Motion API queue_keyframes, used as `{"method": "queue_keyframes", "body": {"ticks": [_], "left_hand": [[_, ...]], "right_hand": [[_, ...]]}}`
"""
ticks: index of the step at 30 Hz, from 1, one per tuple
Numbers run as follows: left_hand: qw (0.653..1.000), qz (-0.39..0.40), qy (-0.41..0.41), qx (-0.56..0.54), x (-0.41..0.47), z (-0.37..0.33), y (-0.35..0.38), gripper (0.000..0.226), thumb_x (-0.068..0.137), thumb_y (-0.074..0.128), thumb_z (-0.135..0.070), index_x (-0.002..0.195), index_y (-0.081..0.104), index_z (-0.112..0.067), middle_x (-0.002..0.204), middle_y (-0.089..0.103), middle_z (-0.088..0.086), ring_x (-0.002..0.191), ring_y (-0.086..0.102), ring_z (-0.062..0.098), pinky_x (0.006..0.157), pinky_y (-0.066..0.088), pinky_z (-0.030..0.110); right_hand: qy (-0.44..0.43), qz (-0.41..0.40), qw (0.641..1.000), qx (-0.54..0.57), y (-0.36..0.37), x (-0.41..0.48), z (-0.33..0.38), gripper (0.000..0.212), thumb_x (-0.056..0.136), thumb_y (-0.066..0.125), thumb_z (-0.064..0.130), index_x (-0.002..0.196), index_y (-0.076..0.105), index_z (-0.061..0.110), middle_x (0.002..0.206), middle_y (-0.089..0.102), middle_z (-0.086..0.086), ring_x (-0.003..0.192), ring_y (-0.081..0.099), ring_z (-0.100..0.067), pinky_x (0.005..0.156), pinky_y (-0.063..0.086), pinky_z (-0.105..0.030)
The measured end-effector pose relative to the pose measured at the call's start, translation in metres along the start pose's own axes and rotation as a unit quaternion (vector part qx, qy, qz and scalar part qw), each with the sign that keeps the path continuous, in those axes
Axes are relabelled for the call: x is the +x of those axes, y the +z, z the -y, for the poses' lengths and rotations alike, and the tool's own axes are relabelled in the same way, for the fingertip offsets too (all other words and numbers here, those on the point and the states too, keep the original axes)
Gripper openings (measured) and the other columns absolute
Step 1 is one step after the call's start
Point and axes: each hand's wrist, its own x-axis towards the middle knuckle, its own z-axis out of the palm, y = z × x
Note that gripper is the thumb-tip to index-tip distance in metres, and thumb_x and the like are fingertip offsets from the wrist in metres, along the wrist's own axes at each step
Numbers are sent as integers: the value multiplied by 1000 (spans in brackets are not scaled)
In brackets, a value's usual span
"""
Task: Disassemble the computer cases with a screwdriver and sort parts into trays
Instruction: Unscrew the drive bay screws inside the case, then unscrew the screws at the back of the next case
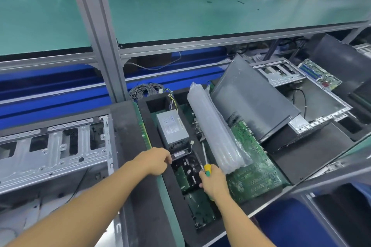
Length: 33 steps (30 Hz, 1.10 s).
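Observation:
My right hand point(213, 181) grips a screwdriver point(206, 163) with a yellow and green handle, its shaft pointing up and away, and also touches a black hard drive point(187, 168). My left hand point(158, 159) pinches the drive's far left edge. The drive sits over a black foam tray point(149, 124) that holds a grey power supply point(172, 128) and green circuit boards point(197, 206). An opened silver computer case point(54, 152) lies at the left.
A clear plastic air-cushion roll point(213, 128) leans over a large green motherboard point(255, 168). A dark case panel point(253, 98) tilts behind it. More open cases and a board point(319, 73) lie at the right. A grey cable coil point(145, 89) sits behind the tray.

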Motion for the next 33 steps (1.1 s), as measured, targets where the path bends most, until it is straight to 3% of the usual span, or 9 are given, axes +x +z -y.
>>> {"method": "queue_keyframes", "body": {"ticks": [4,10,13,16,19,23,26,29,33], "left_hand": [[999,-35,-15,10,-11,8,-1,33,94,44,-17,112,65,-34,123,62,-5,106,59,17,88,49,33],[989,-115,-63,-72,-49,59,-17,28,96,44,-19,109,64,-33,113,68,-9,100,63,16,92,52,38],[984,-124,-87,-95,-74,87,-10,28,95,43,-18,105,63,-34,109,68,-11,94,64,13,90,53,37],[980,-108,-115,-123,-99,116,8,28,96,41,-15,103,63,-32,110,67,-7,95,64,14,87,53,34],[971,-101,-144,-164,-124,140,26,26,97,43,-15,96,62,-32,106,66,-5,90,64,14,80,52,29],[957,-124,-149,-216,-150,152,32,27,96,41,-15,94,61,-32,102,68,-7,85,66,13,74,53,28],[946,-150,-155,-243,-167,154,33,25,96,41,-17,100,61,-31,101,68,-8,77,67,15,76,59,34],[931,-170,-163,-279,-183,163,39,23,96,42,-17,100,60,-30,103,67,-8,67,61,11,65,55,28],[877,-226,-182,-382,-209,187,50,20,97,44,-19,98,61,-30,88,73,-8,66,67,11,58,50,23]], "right_hand": [[-43,-24,986,-158,35,-23,11,19,100,58,26,110,49,12,102,66,-10,84,63,-25,69,49,-32],[-77,-4,965,-249,81,-53,30,35,99,57,37,125,44,16,116,61,-5,103,64,-21,81,51,-29],[-75,-1,968,-240,99,-65,35,39,100,57,39,124,40,14,112,64,-4,97,66,-19,76,54,-29],[-76,-8,969,-237,117,-83,44,51,101,53,41,135,32,11,114,62,-6,94,66,-19,69,50,-27],[-86,-30,966,-242,133,-106,52,45,102,44,43,132,32,12,113,55,-7,80,62,-18,64,52,-25],[-97,-27,961,-256,147,-126,64,48,103,40,41,140,29,13,117,51,-8,72,54,-16,57,40,-19],[-157,-13,966,-204,155,-141,84,24,104,42,38,115,46,17,103,51,0,73,52,-10,60,45,-24],[-175,113,975,-77,163,-159,114,22,101,47,34,86,45,18,82,55,-3,63,47,-11,69,54,-38],[-120,260,955,81,171,-190,159,19,99,49,31,95,49,13,80,72,-10,52,56,-20,51,53,-33]]}}
